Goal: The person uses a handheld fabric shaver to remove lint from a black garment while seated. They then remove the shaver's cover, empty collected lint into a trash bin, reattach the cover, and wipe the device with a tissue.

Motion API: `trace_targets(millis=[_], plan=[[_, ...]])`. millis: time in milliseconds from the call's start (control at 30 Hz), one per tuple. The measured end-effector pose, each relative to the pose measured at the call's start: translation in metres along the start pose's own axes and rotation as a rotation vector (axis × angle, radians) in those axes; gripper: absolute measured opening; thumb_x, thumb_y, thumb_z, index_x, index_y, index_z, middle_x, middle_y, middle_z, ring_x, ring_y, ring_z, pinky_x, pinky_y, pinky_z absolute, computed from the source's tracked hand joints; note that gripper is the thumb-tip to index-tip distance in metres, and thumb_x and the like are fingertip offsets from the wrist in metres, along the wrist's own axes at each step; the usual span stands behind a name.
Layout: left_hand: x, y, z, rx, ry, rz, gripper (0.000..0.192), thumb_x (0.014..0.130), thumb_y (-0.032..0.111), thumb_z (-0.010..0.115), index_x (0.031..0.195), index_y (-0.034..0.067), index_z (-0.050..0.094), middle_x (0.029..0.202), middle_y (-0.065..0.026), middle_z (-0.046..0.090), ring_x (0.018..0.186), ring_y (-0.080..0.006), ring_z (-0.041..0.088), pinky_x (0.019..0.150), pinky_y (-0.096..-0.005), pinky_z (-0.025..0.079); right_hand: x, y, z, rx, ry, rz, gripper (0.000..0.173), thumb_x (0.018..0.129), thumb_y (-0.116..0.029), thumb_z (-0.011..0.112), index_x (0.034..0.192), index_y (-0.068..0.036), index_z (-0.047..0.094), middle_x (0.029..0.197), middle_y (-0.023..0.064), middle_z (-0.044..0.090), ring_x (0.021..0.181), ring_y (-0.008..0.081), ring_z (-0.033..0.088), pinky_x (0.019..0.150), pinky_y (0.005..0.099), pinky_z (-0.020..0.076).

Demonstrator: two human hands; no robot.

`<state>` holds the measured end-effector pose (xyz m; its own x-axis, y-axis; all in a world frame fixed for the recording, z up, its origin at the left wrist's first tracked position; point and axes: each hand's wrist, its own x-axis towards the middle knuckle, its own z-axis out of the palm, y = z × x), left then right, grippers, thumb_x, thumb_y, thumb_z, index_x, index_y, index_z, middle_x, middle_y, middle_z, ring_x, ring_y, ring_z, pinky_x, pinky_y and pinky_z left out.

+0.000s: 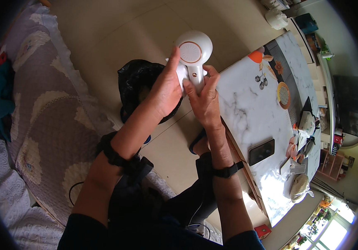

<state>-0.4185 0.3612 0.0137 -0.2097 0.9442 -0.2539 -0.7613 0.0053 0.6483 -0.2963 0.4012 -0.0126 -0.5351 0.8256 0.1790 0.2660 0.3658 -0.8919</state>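
Note:
A white handheld appliance (195, 47) with a round head, a copper-coloured ring and a small button on its handle is held up in front of me. My right hand (206, 101) grips the lower handle, with its thumb on the near side and its fingers round the right. From the left, my left hand (168, 90) presses a white tissue or cloth (182, 75) to the handle. Its thumb points up beside the round head. The left palm partly covers the tissue. Below and left of the hands, a black plastic bag (133, 76) stands open on the floor.
To the right is a marble-patterned table (238, 103) bearing a smartphone (261, 152), a round orange-rimmed item (283, 95) and a bagged item (299, 188). A quilted cover (54, 125) lies over furniture at left. A thin cable (70, 193) loops near my left arm.

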Motion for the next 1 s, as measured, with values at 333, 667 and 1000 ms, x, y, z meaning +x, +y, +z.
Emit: trace_targets(millis=[333,667,1000], plan=[[-0.003,0.003,0.003,-0.087,0.006,0.082,0.066,0.094,0.057,0.053,0.134,0.004,0.048,0.126,-0.0072,0.058,0.121,-0.0196,0.052,0.106,-0.0371,0.038,-0.002,0.010,0.004,-0.369,0.019,0.076,0.037,0.082,-0.013,0.066,0.110,-0.003,0.044,0.092,0.0293,0.065,0.086,0.0462,0.064,0.072,0.0514,0.0517],[0.002,-0.001,-0.014,0.014,-0.088,0.040,0.038,0.089,0.023,0.069,0.119,0.002,0.056,0.105,-0.0067,0.063,0.102,-0.0174,0.060,0.097,-0.0359,0.046,-0.005,0.003,0.008,-0.102,-0.077,0.129,0.031,0.082,-0.015,0.065,0.104,0.002,0.051,0.079,0.0200,0.067,0.070,0.0317,0.067,0.061,0.0396,0.0518],[0.007,0.002,-0.018,0.050,-0.163,-0.125,0.057,0.091,0.043,0.067,0.128,0.003,0.051,0.111,-0.0106,0.063,0.105,-0.0213,0.061,0.093,-0.0398,0.050,-0.005,-0.013,-0.015,0.398,-0.367,0.504,0.018,0.082,-0.010,0.064,0.094,0.000,0.055,0.071,0.0036,0.057,0.060,0.0120,0.055,0.055,0.0285,0.0455]])
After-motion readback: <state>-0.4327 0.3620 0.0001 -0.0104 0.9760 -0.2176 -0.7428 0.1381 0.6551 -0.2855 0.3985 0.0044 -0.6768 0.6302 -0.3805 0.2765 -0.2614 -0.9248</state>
